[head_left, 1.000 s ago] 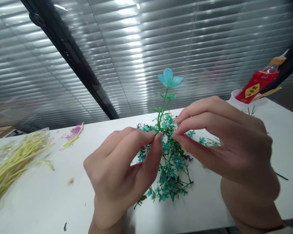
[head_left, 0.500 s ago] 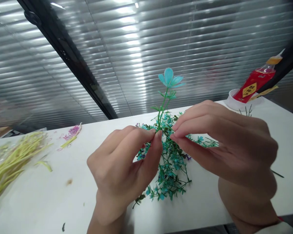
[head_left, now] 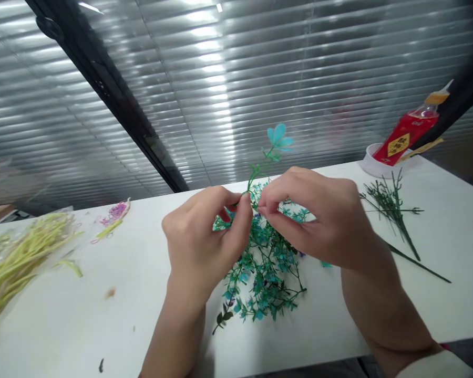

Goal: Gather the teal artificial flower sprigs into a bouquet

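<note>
An artificial flower sprig [head_left: 279,136], with turquoise petals on thin green stems, rises upright and leans slightly right. My left hand [head_left: 208,241] pinches the lower end of its stem between thumb and index finger. Close beside it, my right hand [head_left: 319,218] has thumb and fingertips pressed together near the stem base; what they hold is too small to make out. Under both hands lies a heap of turquoise artificial flowers [head_left: 266,278] with green leaves and a few purple bits, partly hidden by the hands.
Bare green stems [head_left: 398,212] and a long thin stem [head_left: 423,266] lie on the white table [head_left: 114,325] at right. Behind them a red-labelled bottle [head_left: 405,136] leans in a white dish [head_left: 372,165]. Yellow-green strips [head_left: 23,257] and a purple tangle [head_left: 116,211] lie left.
Both hands have shifted away from me, the right one also leftward. The sprig has tilted right and its bloom sits lower. More of the bare stems on the right now shows.
</note>
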A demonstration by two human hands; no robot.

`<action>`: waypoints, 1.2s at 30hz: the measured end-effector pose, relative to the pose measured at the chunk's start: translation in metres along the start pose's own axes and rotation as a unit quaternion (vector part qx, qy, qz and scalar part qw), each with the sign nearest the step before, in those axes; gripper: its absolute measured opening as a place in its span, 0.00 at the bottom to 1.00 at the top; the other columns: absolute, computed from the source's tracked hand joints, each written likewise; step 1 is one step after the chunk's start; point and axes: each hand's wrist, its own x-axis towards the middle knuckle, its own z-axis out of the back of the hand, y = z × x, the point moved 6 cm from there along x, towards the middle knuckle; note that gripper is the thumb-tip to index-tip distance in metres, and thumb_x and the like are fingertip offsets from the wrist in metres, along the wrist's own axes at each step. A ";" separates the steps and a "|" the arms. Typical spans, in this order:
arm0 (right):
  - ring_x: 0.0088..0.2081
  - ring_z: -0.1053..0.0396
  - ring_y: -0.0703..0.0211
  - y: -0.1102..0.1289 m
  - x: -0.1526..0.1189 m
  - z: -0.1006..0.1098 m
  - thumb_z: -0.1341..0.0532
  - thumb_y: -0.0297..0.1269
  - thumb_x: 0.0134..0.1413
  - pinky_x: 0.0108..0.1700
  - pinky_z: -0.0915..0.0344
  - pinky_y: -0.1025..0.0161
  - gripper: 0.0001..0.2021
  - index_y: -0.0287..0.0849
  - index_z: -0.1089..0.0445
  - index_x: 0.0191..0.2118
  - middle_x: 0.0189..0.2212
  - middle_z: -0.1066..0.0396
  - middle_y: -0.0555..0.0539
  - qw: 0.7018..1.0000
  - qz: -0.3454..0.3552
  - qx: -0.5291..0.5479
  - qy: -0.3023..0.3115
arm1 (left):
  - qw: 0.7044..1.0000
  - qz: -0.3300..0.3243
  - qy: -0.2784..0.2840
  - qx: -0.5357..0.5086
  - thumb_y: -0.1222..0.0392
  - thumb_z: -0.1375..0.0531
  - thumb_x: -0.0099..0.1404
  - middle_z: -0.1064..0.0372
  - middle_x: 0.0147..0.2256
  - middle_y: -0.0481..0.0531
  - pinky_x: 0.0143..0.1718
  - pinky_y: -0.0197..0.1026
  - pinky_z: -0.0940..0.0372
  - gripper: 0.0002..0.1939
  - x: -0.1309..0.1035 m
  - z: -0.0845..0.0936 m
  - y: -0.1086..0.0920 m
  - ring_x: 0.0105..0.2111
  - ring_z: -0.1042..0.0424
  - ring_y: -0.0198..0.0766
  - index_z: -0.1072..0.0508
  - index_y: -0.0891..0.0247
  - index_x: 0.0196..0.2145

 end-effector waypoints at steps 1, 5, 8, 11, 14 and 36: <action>0.32 0.32 0.65 -0.005 0.001 -0.003 0.40 0.22 0.58 0.38 0.35 0.64 0.07 0.41 0.33 0.33 0.29 0.27 0.52 1.000 -0.002 -0.002 0.008 | 1.000 0.007 0.007 0.006 0.65 0.36 0.61 0.33 0.21 0.42 0.23 0.35 0.41 0.08 0.000 -0.003 0.003 0.20 0.35 0.28 0.30 0.62 0.25; 0.33 0.32 0.64 -0.030 0.003 -0.002 0.43 0.23 0.58 0.37 0.36 0.65 0.07 0.41 0.33 0.33 0.30 0.29 0.52 0.997 -0.043 -0.009 0.062 | 0.997 0.033 0.040 0.053 0.63 0.38 0.64 0.32 0.21 0.43 0.25 0.36 0.41 0.09 0.002 -0.013 0.017 0.22 0.31 0.31 0.30 0.62 0.26; 0.36 0.29 0.61 -0.063 -0.010 0.016 0.42 0.29 0.59 0.35 0.35 0.65 0.04 0.43 0.31 0.36 0.34 0.26 0.50 0.974 -0.175 -0.019 0.146 | 0.995 0.044 0.061 0.065 0.61 0.38 0.65 0.32 0.21 0.43 0.26 0.37 0.41 0.08 0.003 -0.014 0.024 0.22 0.30 0.32 0.30 0.60 0.27; 0.40 0.26 0.54 -0.109 -0.044 0.047 0.38 0.39 0.56 0.32 0.34 0.63 0.11 0.45 0.29 0.44 0.44 0.25 0.45 0.894 -0.389 -0.082 0.205 | 0.992 0.057 0.096 0.063 0.59 0.38 0.65 0.31 0.21 0.42 0.27 0.37 0.40 0.08 0.003 -0.014 0.029 0.22 0.30 0.32 0.29 0.60 0.27; 0.46 0.26 0.48 -0.153 -0.085 0.080 0.31 0.39 0.45 0.38 0.30 0.59 0.23 0.45 0.30 0.49 0.52 0.27 0.43 0.796 -0.542 -0.148 0.224 | 0.982 0.097 0.141 0.075 0.56 0.39 0.65 0.30 0.22 0.43 0.28 0.38 0.40 0.09 0.002 -0.013 0.035 0.22 0.29 0.33 0.28 0.59 0.28; 0.30 0.30 0.59 -0.203 -0.129 0.109 0.30 0.42 0.43 0.31 0.34 0.63 0.16 0.38 0.23 0.37 0.32 0.23 0.45 0.786 -0.606 -0.022 0.125 | 0.930 0.141 0.332 0.074 0.44 0.45 0.66 0.25 0.27 0.51 0.25 0.41 0.38 0.16 -0.010 -0.031 0.050 0.25 0.29 0.43 0.24 0.55 0.32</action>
